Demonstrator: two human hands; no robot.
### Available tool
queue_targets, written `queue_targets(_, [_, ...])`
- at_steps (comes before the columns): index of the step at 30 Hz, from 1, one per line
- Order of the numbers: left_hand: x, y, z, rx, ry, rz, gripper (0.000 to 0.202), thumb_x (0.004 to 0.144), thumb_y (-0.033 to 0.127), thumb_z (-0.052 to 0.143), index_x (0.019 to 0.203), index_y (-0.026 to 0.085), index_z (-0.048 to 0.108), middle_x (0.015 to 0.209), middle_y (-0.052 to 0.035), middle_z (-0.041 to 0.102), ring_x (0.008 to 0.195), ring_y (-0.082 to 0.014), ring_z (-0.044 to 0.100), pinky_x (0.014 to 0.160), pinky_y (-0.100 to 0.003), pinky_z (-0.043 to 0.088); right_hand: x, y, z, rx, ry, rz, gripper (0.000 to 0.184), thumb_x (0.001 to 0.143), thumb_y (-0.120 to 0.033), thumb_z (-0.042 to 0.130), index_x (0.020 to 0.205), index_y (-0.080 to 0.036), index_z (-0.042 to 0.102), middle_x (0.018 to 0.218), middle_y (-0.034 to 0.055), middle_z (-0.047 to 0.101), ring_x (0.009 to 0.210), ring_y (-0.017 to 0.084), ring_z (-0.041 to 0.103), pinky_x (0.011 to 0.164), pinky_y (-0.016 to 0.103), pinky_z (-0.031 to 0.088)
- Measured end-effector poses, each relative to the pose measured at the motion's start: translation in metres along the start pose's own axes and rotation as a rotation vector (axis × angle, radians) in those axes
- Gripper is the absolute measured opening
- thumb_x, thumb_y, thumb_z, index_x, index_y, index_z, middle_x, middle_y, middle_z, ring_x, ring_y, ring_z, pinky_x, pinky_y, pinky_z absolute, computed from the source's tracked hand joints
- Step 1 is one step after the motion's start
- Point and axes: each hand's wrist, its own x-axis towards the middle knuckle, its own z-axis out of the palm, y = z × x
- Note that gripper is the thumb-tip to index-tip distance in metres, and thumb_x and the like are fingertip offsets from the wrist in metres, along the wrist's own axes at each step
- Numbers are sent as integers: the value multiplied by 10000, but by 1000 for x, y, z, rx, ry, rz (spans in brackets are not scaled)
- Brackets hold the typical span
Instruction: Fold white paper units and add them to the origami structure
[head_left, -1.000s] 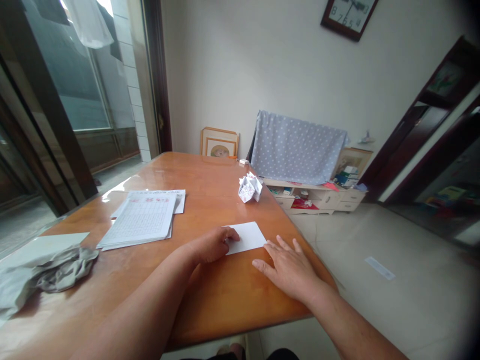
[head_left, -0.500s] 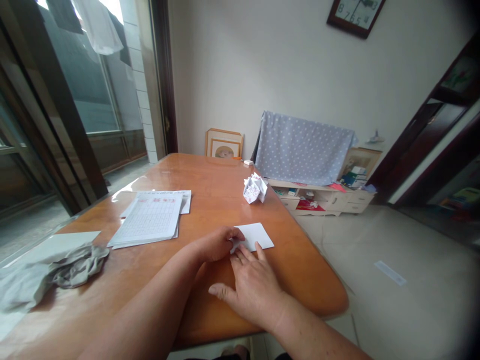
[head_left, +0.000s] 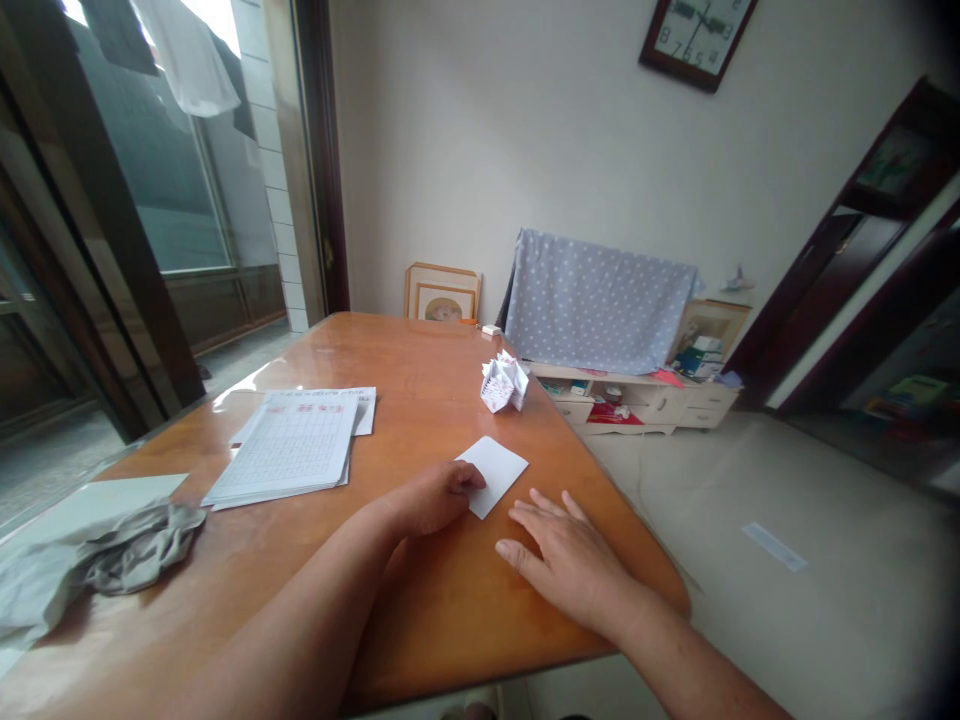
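A small white piece of paper (head_left: 496, 468) lies on the brown wooden table (head_left: 420, 420), its corners turned at an angle to me. My left hand (head_left: 442, 492) pinches the paper's left corner between thumb and curled fingers. To the right of the paper, my right hand (head_left: 568, 560) rests with fingers spread, low over or on the tabletop. It holds nothing and is apart from the paper. Beyond the paper sits a folded, spiky white paper shape (head_left: 505, 382) with printed marks.
A stack of gridded sheets (head_left: 289, 450) lies on the left, near a crumpled grey cloth (head_left: 142, 550). A small white box (head_left: 491, 330) is at the far table edge. Past the table stands a low white cabinet (head_left: 682, 405) partly under a dotted grey-blue cloth (head_left: 600, 300).
The paper has been turned on the table, with my left hand still at its left end. My right hand has come off the paper and moved to the right.
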Motion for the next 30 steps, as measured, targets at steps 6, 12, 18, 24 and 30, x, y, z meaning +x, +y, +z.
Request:
queue_targets(6, [-3,8,-2,44,10,3,252,837,240,537,1023,211,705,1019,-35,716,876,-210,642,790,-306,497,22,10,-1,72,160,47,433,948,-437,523,1314,-231,627,1270,106,689,1198,275,617,1015,399,426])
queue_targets(12, [-5,18,-2,78,20,-4,293,810,403,657,1026,211,706,1015,-43,685,870,-218,623,757,-306,483,72,30,-7,119,182,194,473,941,-488,520,1324,-229,615,1138,92,732,991,248,681,819,320,462])
queue_targets(18, [-4,24,-1,249,40,22,358,728,375,741,1054,232,700,1054,-57,645,968,-253,611,805,-319,482,128,43,-11,130,157,259,457,921,-517,551,1248,-213,647,1113,105,730,1015,249,671,785,304,445])
queue_targets(24, [-4,23,-2,331,41,22,251,738,254,676,988,244,687,1037,-53,644,995,-257,594,827,-323,488,143,45,0,144,156,231,446,918,-502,561,1255,-221,641,1031,77,728,952,232,665,749,298,428])
queue_targets(30, [-2,19,-6,407,58,21,333,716,91,553,989,239,672,1053,-59,658,988,-253,598,839,-329,480,133,60,13,371,116,200,541,902,-514,584,1345,-203,602,952,69,727,840,215,668,703,296,458])
